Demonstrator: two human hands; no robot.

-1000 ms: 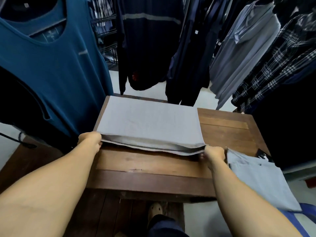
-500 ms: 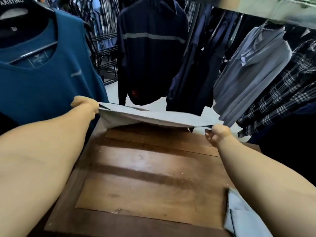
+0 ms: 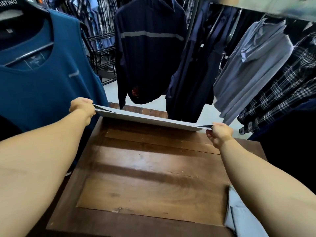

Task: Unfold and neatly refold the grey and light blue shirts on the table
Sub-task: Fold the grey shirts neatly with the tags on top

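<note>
The folded grey shirt is lifted off the wooden table and stretched almost flat, seen nearly edge-on above the table's far part. My left hand grips its left corner and my right hand pinches its right corner. The light blue shirt lies folded at the table's near right corner, partly hidden by my right forearm.
Clothes hang close around the table: a teal tank top at the left, a navy jacket straight ahead, a pale blue shirt and a checked shirt at the right. A black wire rack stands behind.
The grey shirt lay flat on the table a second ago; both hands have raised it by its near corners and carried it up and away, leaving the tabletop bare beneath.
</note>
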